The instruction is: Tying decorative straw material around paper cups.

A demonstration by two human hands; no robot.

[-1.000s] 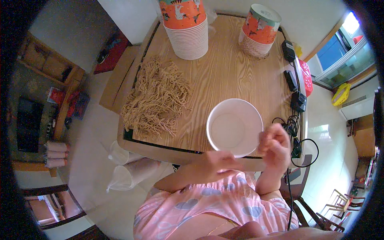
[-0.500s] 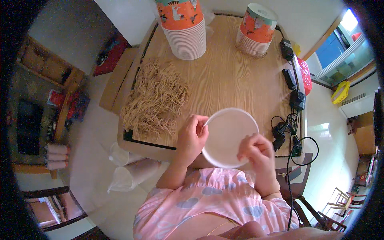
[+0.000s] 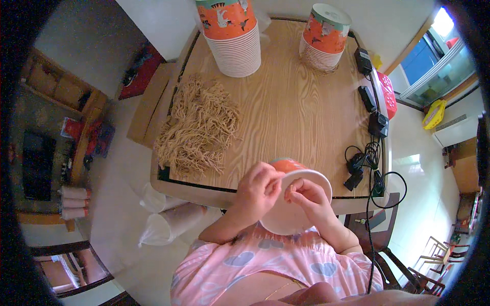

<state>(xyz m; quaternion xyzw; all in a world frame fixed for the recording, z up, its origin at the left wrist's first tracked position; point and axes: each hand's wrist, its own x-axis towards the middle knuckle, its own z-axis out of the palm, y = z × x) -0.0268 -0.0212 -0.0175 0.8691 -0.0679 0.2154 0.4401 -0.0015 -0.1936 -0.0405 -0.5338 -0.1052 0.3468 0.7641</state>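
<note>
A paper bucket (image 3: 278,219) with a white rim and inside tilts toward me at the table's near edge. A strip of its orange printed outside (image 3: 287,164) shows beyond the rim. My left hand (image 3: 259,189) is closed in a pinch at the bucket's left rim. Over the bucket's mouth, my right hand (image 3: 310,200) is also pinched, its fingertips close to the left ones. Whatever either pinch holds is too small to make out. To the left lies a loose pile of tan twisted cords (image 3: 199,127).
A tall stack of orange paper buckets (image 3: 234,51) stands at the far left of the table, a shorter stack (image 3: 322,51) at the far right. Black adapters (image 3: 378,125) and coiled cables (image 3: 375,163) line the right edge. Wrapped bucket stacks (image 3: 171,222) lie on the floor.
The bucket has tipped and come nearer my body, so its orange outside now shows. My right hand has moved left across its mouth, and the left hand has shifted slightly right.
</note>
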